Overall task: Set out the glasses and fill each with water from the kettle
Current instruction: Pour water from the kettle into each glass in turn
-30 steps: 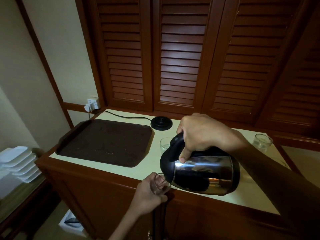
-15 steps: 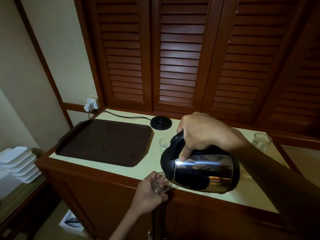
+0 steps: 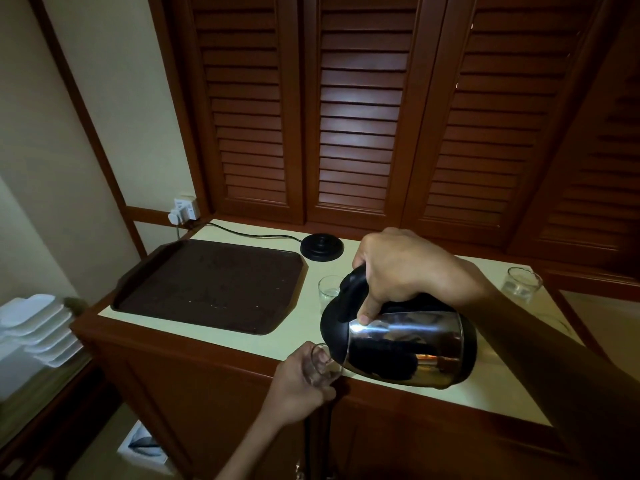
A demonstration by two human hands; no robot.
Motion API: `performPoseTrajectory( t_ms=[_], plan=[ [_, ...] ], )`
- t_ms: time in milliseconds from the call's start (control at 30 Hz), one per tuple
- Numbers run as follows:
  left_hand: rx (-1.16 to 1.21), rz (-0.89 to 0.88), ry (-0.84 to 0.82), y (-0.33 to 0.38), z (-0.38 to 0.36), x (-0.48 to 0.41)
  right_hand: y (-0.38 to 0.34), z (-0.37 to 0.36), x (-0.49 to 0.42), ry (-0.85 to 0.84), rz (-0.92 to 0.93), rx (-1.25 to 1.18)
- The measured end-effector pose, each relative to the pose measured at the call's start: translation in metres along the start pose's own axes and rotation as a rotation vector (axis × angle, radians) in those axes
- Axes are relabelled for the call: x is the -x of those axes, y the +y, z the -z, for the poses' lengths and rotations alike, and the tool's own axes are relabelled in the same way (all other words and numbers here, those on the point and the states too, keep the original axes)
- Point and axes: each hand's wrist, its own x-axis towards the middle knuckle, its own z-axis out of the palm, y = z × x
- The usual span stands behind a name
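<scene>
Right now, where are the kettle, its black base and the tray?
kettle (image 3: 405,344): head view, shiny steel side.
black base (image 3: 322,247): head view, top.
tray (image 3: 207,285): head view, bare middle.

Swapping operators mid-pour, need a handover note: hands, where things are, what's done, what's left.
Right hand grips the handle of the tilted steel kettle.
Left hand grips the held glass at the spout, just off the counter front edge.
On the counter: near glass behind the kettle, far-right glass.
Done: glasses out, kettle off its base.
Left: finish this pour; other glasses' levels unreadable, check them.
</scene>
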Motion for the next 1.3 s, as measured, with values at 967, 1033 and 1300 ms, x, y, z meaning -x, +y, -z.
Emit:
performPoseTrajectory(
  t_ms=[967, 1033, 1300],
  plan=[
    [0.051, -0.063, -0.023, -0.002, 0.000, -0.014, 0.019, 0.005, 0.006, 0.041, -0.018, -0.132],
    [0.085, -0.081, -0.021, -0.001, 0.002, -0.015, 0.022, 0.007, 0.007, 0.043, -0.029, -0.169],
    [0.207, -0.089, 0.067, 0.013, 0.017, -0.027, 0.058, 0.017, 0.016, 0.170, -0.046, -0.419]
  ],
)
